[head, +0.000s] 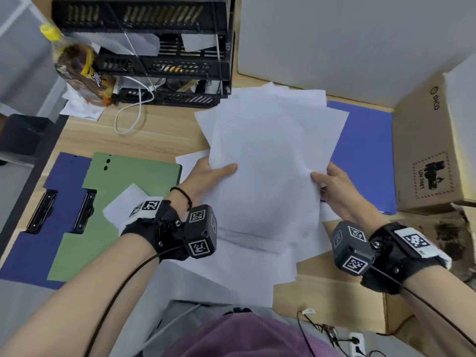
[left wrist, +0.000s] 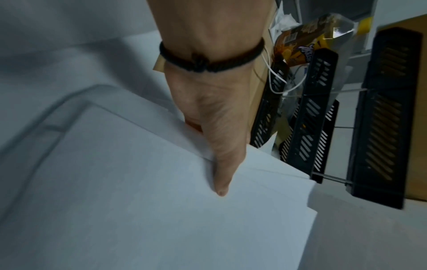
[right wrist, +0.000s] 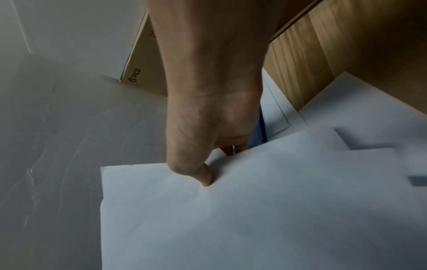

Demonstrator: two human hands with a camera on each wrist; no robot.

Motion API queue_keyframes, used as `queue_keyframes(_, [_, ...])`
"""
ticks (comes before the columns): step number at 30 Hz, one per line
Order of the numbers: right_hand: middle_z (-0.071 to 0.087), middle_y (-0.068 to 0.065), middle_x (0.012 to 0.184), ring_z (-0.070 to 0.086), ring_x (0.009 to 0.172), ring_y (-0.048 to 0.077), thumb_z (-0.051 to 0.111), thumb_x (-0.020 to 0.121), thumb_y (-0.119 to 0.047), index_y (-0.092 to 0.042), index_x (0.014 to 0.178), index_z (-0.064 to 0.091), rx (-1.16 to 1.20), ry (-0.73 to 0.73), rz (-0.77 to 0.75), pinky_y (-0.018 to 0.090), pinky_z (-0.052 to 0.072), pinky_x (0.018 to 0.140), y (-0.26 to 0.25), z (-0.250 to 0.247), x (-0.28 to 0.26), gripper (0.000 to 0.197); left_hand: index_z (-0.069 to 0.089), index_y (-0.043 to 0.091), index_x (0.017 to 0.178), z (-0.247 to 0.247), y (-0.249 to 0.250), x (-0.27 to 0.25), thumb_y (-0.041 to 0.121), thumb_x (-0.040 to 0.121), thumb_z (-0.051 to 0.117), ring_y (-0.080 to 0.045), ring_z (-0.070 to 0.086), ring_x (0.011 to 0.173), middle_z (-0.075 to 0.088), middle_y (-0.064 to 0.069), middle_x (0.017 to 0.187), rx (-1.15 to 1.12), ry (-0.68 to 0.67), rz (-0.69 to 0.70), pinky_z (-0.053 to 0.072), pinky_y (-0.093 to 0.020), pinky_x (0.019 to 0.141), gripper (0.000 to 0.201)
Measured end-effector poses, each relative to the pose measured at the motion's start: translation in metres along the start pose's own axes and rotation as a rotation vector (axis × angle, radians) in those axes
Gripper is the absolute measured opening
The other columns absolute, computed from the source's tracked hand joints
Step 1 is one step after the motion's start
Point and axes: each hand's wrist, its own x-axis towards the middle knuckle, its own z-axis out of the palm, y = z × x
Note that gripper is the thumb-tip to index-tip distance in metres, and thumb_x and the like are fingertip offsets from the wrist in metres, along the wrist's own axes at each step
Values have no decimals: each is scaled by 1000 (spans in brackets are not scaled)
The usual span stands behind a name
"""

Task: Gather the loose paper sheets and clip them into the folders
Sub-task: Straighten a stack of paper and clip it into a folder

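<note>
A fanned stack of white paper sheets point(head: 270, 155) is lifted above the desk, held by both hands. My left hand point(head: 211, 173) pinches its left edge, thumb point(left wrist: 220, 175) on top of the sheets point(left wrist: 161, 210). My right hand point(head: 332, 184) pinches the right edge, thumb point(right wrist: 203, 173) pressed into the top sheet point(right wrist: 254, 219). More loose sheets point(head: 244, 274) lie under the stack near the desk's front edge. A green clipboard folder point(head: 116, 202) overlaps a dark blue clipboard folder point(head: 28, 243) at the left. Another blue folder point(head: 365, 155) lies at the right, partly under the paper.
A black stacked letter tray point(head: 164, 55) stands at the back, with a snack bag point(head: 79, 65) and a white cable point(head: 134, 109) beside it. A cardboard box point(head: 432, 155) sits at the right. A small white sheet point(head: 123, 204) lies on the green folder.
</note>
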Motion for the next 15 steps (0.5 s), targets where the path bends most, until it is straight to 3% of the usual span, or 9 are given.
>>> queue_keyframes(4, [73,-3,108,69,91,19,50,97,-9,-22,116,62,5,-86,-21,38,56,80,-6,2,-6,26,62,11,116,7,7,-10,13,84,71,-11,71,89,72,1,103,-48,77,74,55,-23,69,33])
queue_keyframes(7, [61,1,128,66,85,8,55,97,-20,-19,137,45,6,-51,-35,26,53,74,-8,12,-3,42,62,14,107,7,17,-16,13,84,72,1,69,75,70,6,95,12,220,145,55,-19,68,25])
queue_keyframes(9, [47,3,138,58,105,10,57,96,-36,-22,150,22,-17,-22,20,28,46,89,-8,22,-1,66,59,15,103,5,26,-21,12,86,69,2,64,72,66,6,92,8,319,205,55,-16,70,20])
queue_keyframes(11, [39,1,144,47,127,17,57,93,-48,-24,154,6,-29,-80,84,33,38,101,-6,33,-4,83,54,15,104,3,36,-29,11,89,65,5,58,72,62,10,89,-43,397,270,50,-6,63,19])
queue_keyframes(13, [32,0,153,37,138,18,64,82,-59,-26,155,0,-61,-230,128,38,33,113,-1,46,-9,102,51,17,99,-9,47,-37,10,90,64,1,58,77,59,13,88,-102,485,319,47,-5,61,17])
queue_keyframes(15, [24,-3,158,30,143,15,69,66,-68,-30,155,-3,-145,-406,163,43,26,119,9,59,-15,121,51,19,96,-24,63,-47,14,86,68,-10,62,89,61,8,94,-169,583,365,51,-13,71,20])
